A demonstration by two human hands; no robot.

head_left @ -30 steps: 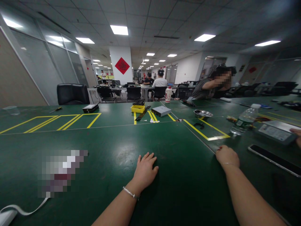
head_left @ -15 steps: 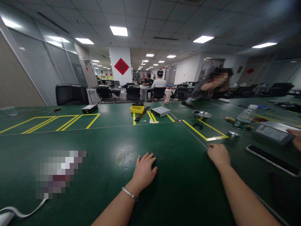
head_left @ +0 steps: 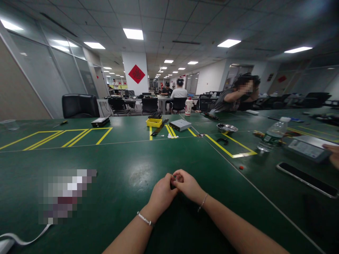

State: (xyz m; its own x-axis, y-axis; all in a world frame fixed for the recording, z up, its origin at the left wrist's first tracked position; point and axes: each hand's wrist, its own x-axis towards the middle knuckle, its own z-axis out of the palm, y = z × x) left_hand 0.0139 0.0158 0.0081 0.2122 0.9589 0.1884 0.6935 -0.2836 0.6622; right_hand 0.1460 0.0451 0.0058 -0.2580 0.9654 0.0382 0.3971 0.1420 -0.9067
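Head view: red bit (head_left: 241, 168) between right hand (head_left: 187, 185), phone (head_left: 307, 179).

Red diamond sign (head_left: 136, 74) on pillar (head_left: 127, 60), lettering illegible

Left hand (head_left: 162, 192) meets right hand (head_left: 186, 185) above green table (head_left: 119, 158).

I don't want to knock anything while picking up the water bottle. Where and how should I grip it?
I'd wrap a hand round the water bottle at its label, below the white cap, from the near left. Its rounded body suits wrapped fingers, and the grey box crowds its right.
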